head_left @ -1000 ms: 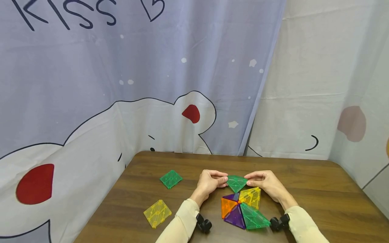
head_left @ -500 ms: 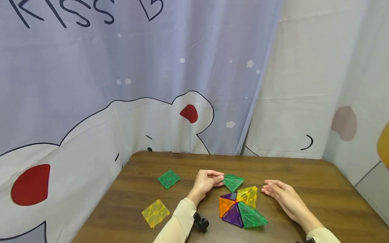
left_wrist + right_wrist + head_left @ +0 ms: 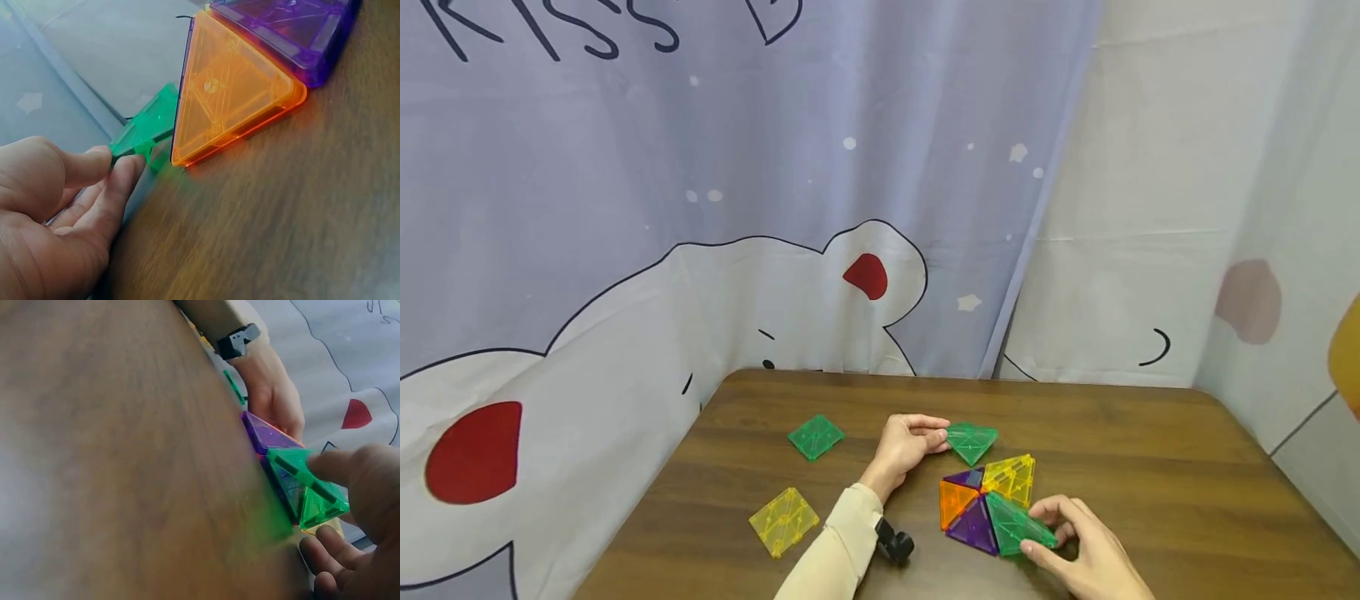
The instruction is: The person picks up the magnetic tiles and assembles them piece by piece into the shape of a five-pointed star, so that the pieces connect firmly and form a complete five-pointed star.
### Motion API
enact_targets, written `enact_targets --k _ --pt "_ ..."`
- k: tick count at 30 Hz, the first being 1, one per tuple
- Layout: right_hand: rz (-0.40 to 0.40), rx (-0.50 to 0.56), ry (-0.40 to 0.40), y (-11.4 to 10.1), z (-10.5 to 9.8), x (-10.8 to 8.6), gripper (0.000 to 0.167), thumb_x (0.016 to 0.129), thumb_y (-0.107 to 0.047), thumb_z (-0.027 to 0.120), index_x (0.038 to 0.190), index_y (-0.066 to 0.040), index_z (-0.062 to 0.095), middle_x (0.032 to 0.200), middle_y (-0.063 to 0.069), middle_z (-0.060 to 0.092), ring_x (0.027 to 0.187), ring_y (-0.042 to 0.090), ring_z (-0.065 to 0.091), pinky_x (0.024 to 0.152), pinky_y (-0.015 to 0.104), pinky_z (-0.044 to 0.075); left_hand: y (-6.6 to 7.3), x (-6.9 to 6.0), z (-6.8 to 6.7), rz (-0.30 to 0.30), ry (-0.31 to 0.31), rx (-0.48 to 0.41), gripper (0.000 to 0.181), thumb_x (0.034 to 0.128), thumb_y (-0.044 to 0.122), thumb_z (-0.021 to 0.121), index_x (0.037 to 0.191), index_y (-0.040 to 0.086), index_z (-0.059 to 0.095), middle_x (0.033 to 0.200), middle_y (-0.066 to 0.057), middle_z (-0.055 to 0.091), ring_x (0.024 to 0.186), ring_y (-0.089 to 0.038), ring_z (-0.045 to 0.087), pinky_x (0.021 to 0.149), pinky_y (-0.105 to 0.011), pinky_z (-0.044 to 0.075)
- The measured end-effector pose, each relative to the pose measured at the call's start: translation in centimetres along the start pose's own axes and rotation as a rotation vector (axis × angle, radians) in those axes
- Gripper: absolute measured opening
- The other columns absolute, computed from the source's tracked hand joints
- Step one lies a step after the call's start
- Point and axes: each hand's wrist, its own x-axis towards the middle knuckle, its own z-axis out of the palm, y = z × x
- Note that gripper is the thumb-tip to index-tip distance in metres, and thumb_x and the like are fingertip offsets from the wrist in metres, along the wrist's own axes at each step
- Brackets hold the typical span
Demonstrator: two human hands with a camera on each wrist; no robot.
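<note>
My left hand (image 3: 901, 450) pinches the left corner of a green triangular magnetic tile (image 3: 972, 442) behind the cluster; the left wrist view shows thumb and fingertips on that green tile (image 3: 147, 122). My right hand (image 3: 1086, 546) holds the outer end of another green magnetic tile piece (image 3: 1018, 527), which tilts up off the table at the cluster's near right. In the right wrist view the thumb lies over this green piece (image 3: 322, 506). Joined to it are a purple triangle (image 3: 973, 527), an orange triangle (image 3: 957, 502), a smaller purple tile (image 3: 967, 477) and a yellow piece (image 3: 1011, 478).
A green diamond-shaped tile (image 3: 816, 437) lies at the far left of the wooden table (image 3: 1120, 442). Nearer on the left lies a yellow square tile (image 3: 784, 522). A printed curtain (image 3: 850, 317) hangs behind the table's back edge.
My right hand let go of the far green tile, drew back to the right, then came in to the near green piece. The left hand keeps its pinch on the far tile.
</note>
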Motion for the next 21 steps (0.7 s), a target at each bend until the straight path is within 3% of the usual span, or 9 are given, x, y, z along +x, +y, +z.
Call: enact_targets --k 4,10,16,21 --pt "0.017 0.011 0.019 -0.3 0.1 1.1 0.034 0.095 -0.035 0.091 0.117 -0.018 0.072 0.111 0.0 0.066 0.083 0.007 0.061 0.076 0.026 0.053 0.1 0.1 -0.9 0.0 -0.03 -0.077 0.025 0.1021 -0.007 0.075 0.126 -0.012 0.077 0.108 -0.022 0.082 0.088 -0.019 0.082 0.09 -0.036 0.067" --pt "0.047 0.2 -0.007 0.8 -0.3 2.8 0.036 0.101 -0.027 0.085 0.13 -0.009 0.072 0.115 0.005 0.071 0.084 0.011 0.062 0.068 0.028 0.051 -0.1 -0.5 -2.2 0.008 -0.064 -0.17 0.033 0.1052 -0.006 0.071 0.136 -0.017 0.07 0.116 -0.019 0.081 0.09 -0.014 0.079 0.091 -0.03 0.066" --pt "0.037 0.347 0.038 1.7 -0.6 4.6 0.041 0.102 -0.017 0.084 0.137 -0.002 0.071 0.104 0.011 0.078 0.083 0.012 0.069 0.069 0.026 0.055 -0.2 -1.1 -3.2 -0.001 -0.101 -0.177 0.034 0.1064 -0.005 0.07 0.138 -0.018 0.067 0.119 -0.016 0.081 0.092 -0.013 0.078 0.092 -0.03 0.065" --pt "0.008 0.366 0.081 2.2 -0.9 6.6 0.041 0.102 -0.016 0.083 0.139 -0.002 0.071 0.087 0.007 0.07 0.078 0.012 0.063 0.068 0.026 0.052 -0.3 -1.5 -3.5 0.0 -0.106 -0.171 0.031 0.1047 -0.007 0.071 0.135 -0.015 0.071 0.12 -0.014 0.08 0.093 -0.013 0.078 0.092 -0.03 0.065"
